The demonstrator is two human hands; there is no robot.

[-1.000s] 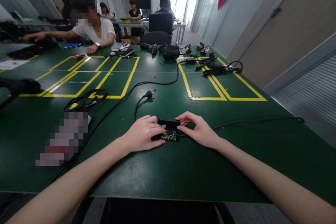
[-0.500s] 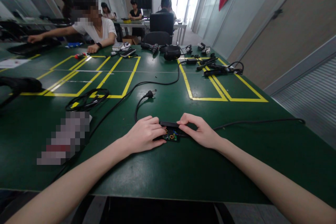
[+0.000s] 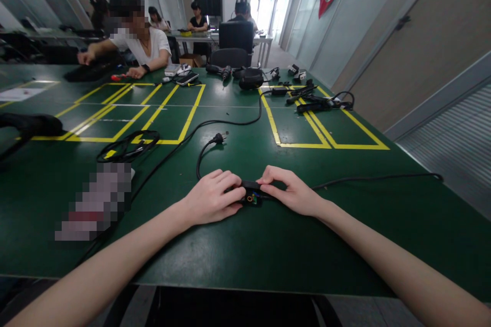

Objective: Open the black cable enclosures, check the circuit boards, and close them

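A black plastic cover (image 3: 251, 185) is tilted over a small circuit board (image 3: 253, 198), whose copper coil and blue and green parts show below it. My right hand (image 3: 289, 190) pinches the cover's right end between thumb and fingertips. Bent around the left end of the cover and board is my left hand (image 3: 215, 196), its fingers hiding much of that side. From behind the left hand a short black cord curves up to a power plug (image 3: 218, 138). Another black cable (image 3: 368, 179) runs right from beneath my right hand.
On the green table (image 3: 215, 260), a coiled cable (image 3: 128, 145) and a pixelated flat item (image 3: 97, 199) lie at left. A cordless drill (image 3: 222, 71), a black case (image 3: 251, 78) and tangled cables (image 3: 316, 102) are farther back. A co-worker (image 3: 141, 43) sits across the table.
The cover has come down over the board, so less of the board shows. My left fingers have shifted slightly right. Across the table, the co-worker's outstretched hand has moved right with a dark object.
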